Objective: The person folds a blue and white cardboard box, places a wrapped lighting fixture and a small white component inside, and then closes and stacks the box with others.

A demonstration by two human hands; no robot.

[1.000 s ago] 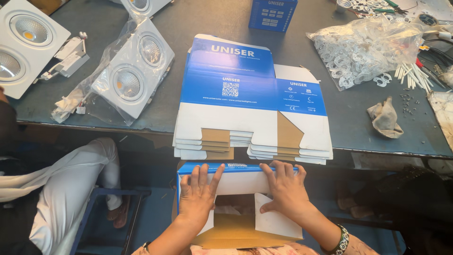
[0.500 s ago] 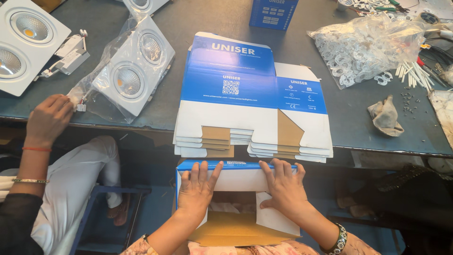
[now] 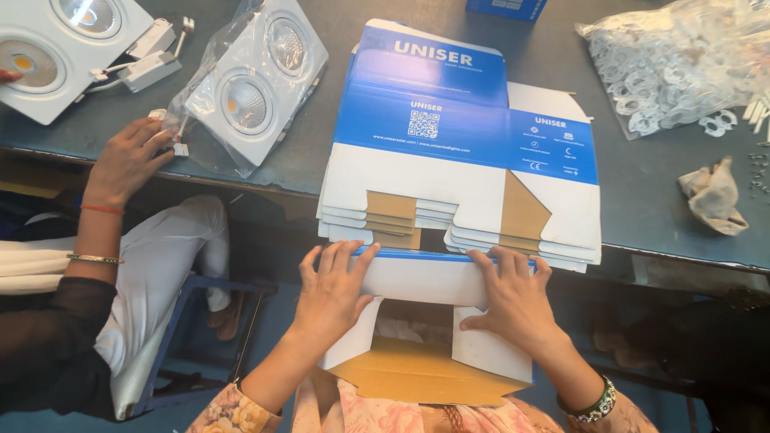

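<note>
Below, both flat hands, left hand (image 3: 333,289) and right hand (image 3: 513,297), press a blue-and-white carton (image 3: 425,277).

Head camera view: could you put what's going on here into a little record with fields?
Left hand: left hand flat on the top flap of the half-folded box
Right hand: right hand pressing the same box, fingers at its blue edge
Box position: in the person's lap, below the table edge
On table ahead: stack of flat boxes, blue and white
Table right: bag of white rings, crumpled cloth
Table left: bagged twin light fitting
Other person: a co-worker's hand by the bagged fitting
</note>
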